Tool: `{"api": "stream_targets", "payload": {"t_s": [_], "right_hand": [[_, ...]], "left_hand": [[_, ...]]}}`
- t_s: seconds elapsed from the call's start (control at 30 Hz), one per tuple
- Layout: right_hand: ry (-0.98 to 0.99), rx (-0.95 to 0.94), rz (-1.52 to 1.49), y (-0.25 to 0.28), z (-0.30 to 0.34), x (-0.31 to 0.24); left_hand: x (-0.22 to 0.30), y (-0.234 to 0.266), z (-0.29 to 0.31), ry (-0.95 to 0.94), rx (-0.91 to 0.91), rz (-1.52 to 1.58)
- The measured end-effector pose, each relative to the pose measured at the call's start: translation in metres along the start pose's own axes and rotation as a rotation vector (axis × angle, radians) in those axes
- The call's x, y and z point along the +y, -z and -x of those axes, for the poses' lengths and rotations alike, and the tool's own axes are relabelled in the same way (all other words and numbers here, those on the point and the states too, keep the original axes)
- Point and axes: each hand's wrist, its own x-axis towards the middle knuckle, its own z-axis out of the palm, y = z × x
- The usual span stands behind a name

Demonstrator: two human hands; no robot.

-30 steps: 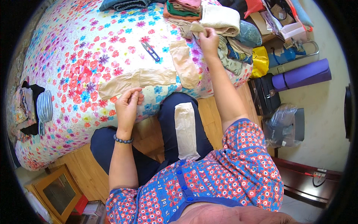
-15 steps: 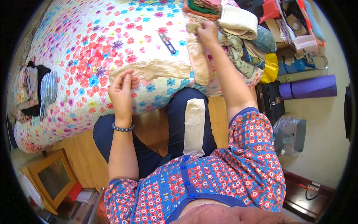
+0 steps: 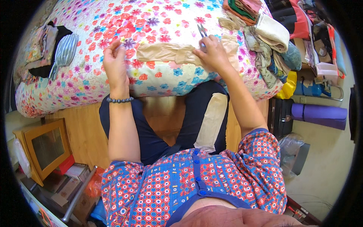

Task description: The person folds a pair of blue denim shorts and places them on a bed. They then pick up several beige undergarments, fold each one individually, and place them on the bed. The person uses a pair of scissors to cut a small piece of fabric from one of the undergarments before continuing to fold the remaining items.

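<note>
My right hand [image 3: 214,55], over the bed's near side, is closed on small dark thread snips [image 3: 203,31], their two pointed blades spread and facing away from me. Beneath that hand a thin beige stocking-like cloth [image 3: 157,52] lies flat and reaches leftward. Another beige length [image 3: 231,49] lies just right of the hand, partly covered by it. My left hand [image 3: 115,64] hovers left of the cloth's end, fingers loosely curled, with nothing visible in them. Across my right thigh rests a further long beige piece [image 3: 213,119].
Folded clothes [image 3: 247,9], a cream towel [image 3: 272,32] and a crumpled beige bundle [image 3: 230,22] are on the flowered bed [image 3: 151,81], far right. More clothes [image 3: 41,47] lie at its left. A purple rolled mat [image 3: 319,115] and a yellow bag [image 3: 288,85] stand right; a wooden cabinet [image 3: 47,147] stands left.
My right hand has let go of the beige length's far end, come nearer and closed on the snips, which lay on the bed. My left hand has moved off the cloth's left end. The view has shifted.
</note>
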Motion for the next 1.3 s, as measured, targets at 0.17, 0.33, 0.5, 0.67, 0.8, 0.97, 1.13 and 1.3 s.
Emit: {"api": "stream_targets", "payload": {"t_s": [0.17,0.33,0.5,0.67,0.8,0.97,1.13,1.3], "right_hand": [[0.035,0.064,-0.287,0.003,0.002,0.024],[-0.129,0.34,-0.88,0.042,0.004,0.026],[-0.19,0.272,-0.884,0.054,0.012,0.015],[-0.116,0.178,-0.795,0.055,-0.022,-0.012],[0.302,0.395,-0.038,0.036,-0.031,-0.021],[0.605,0.026,0.059,-0.009,0.0,-0.059],[0.269,-0.003,-0.238,-0.017,0.01,-0.069],[-0.22,-0.146,-0.99,-0.002,0.052,-0.119]], "left_hand": [[-0.015,-0.002,0.0,-0.506,-0.11,-0.944],[-0.012,-0.009,0.005,-0.415,-0.117,-0.918],[-0.009,0.0,0.002,-0.221,-0.087,-0.683],[-0.005,0.005,0.0,-0.619,0.099,-0.845],[0.01,-0.005,0.02,-0.416,-0.137,-0.708],[0.003,-0.02,0.045,-0.286,-0.452,-0.543],[0.002,-0.016,0.06,0.031,-0.647,-0.291],[0.022,-0.007,0.093,0.004,-0.609,0.016]]}}
